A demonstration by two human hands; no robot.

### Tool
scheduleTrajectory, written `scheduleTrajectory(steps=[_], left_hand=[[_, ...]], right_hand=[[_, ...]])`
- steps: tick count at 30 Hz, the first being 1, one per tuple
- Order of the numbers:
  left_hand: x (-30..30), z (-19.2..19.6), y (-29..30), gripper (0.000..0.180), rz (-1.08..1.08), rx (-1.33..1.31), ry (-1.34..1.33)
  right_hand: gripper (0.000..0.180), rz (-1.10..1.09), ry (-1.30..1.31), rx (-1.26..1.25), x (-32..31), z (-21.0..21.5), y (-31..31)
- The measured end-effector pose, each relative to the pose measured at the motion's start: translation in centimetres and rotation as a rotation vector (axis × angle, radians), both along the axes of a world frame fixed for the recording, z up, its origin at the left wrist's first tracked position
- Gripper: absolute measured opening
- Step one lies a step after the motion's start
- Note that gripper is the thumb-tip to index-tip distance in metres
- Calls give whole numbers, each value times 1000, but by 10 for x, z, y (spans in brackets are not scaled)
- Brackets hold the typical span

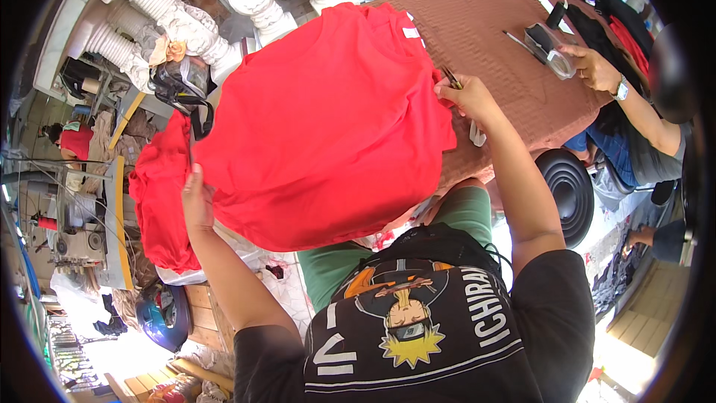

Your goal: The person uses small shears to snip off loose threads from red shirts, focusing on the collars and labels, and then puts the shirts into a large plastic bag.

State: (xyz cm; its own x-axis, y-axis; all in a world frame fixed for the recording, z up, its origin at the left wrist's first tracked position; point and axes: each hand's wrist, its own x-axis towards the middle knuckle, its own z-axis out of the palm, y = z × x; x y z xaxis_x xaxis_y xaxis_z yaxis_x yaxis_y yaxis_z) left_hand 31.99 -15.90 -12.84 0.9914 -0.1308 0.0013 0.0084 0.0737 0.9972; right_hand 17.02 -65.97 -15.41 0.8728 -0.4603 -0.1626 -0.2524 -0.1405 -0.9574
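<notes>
Head view. A red garment [328, 127] is held spread across the centre of the frame, above the person's lap and over the near edge of the desk [507, 52] with its brown cloth. The left hand [195, 201], at centre left, grips the garment's left edge, fingers closed on the fabric. The right hand [466, 93], at upper right of centre, pinches the right edge together with small scissors [450, 77]. A second red garment [160, 201] hangs at left. Another person's hand [593, 67] rests on the desk at upper right.
</notes>
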Motion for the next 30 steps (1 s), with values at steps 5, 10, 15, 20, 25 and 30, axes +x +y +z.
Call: scheduleTrajectory(steps=[5,10,15,20,25,30], left_hand=[[-6,56,-28,34,-15,-267,-157],[-6,82,-44,32,-82,-317,-217],[-8,98,-44,26,-175,-237,-296],[-7,119,-42,27,-116,-146,-373],[-9,108,-35,26,-167,167,-380],[-4,107,-26,27,-154,36,-257]], right_hand=[[22,-11,-10,-64,-6,12,-4],[25,36,82,-117,-1,-7,2],[20,-30,-54,9,2,-12,16],[16,-79,-171,200,1,0,18],[30,-7,-5,490,-17,14,18],[24,156,-140,515,-31,37,33]])
